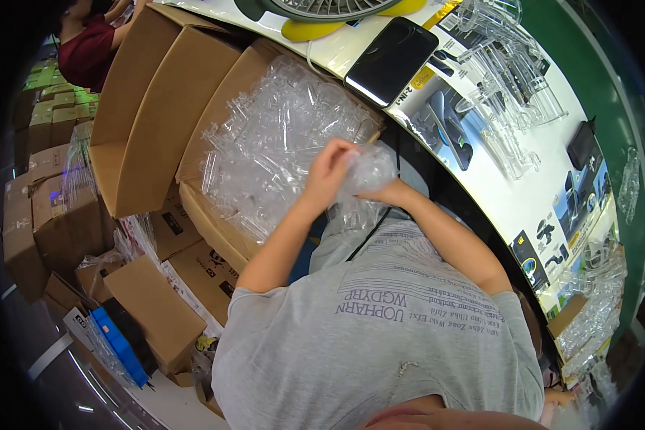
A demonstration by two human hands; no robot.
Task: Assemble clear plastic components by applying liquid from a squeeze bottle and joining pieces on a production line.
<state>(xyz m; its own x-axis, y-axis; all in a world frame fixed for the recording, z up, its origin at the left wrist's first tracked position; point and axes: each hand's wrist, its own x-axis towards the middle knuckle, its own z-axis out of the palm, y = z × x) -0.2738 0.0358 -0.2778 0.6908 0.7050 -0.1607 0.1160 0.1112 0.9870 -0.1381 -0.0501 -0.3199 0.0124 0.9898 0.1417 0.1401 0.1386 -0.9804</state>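
Apparently both hands are working a clear plastic piece [369, 168] at frame centre, above the box [215, 222]: left hand [330, 172] fingers gripping it, right hand hidden behind; separating it seemingly needs a steady pull.

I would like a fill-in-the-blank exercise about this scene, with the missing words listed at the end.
1. Both hands hold a small clear ____ part.
2. The open cardboard box beside the person is filled with ____ plastic parts.
3. A dark ____ lies flat on the white table.
4. The person wears a ____ T-shirt.

Missing words: plastic; clear; phone; grey
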